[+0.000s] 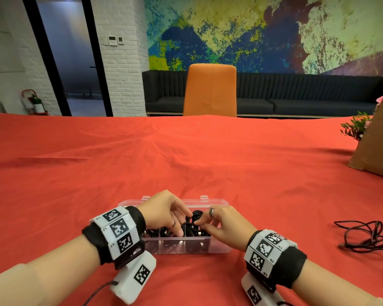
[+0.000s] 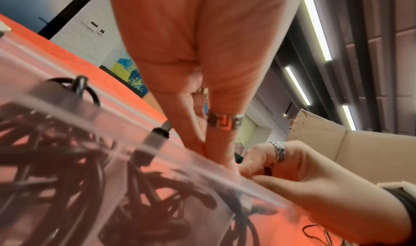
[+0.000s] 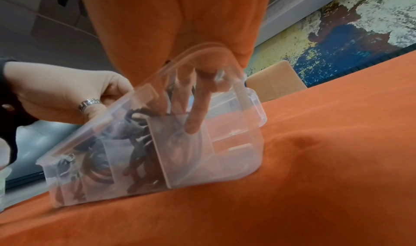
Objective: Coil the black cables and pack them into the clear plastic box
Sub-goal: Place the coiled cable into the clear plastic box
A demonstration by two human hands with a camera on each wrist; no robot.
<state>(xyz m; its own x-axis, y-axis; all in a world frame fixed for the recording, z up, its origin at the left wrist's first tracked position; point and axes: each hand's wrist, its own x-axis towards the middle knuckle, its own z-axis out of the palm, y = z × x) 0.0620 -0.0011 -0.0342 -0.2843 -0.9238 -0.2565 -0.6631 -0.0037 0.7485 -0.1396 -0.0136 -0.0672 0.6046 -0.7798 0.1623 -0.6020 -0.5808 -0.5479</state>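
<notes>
Two hands, one clear box (image 1: 186,247) — left hand (image 1: 161,206) presses straight-fingered, right hand (image 1: 223,226) pinches one cable (image 1: 194,217).

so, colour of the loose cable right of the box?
Black. Loose cable clearest in head view.

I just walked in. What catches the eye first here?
On a bright red tablecloth, two hands work in a clear box: the left hand reaches in while the right hand pinches a coiled black cable. A loose cable tangle lies to the right, and a colourful mural fills the far wall.
</notes>
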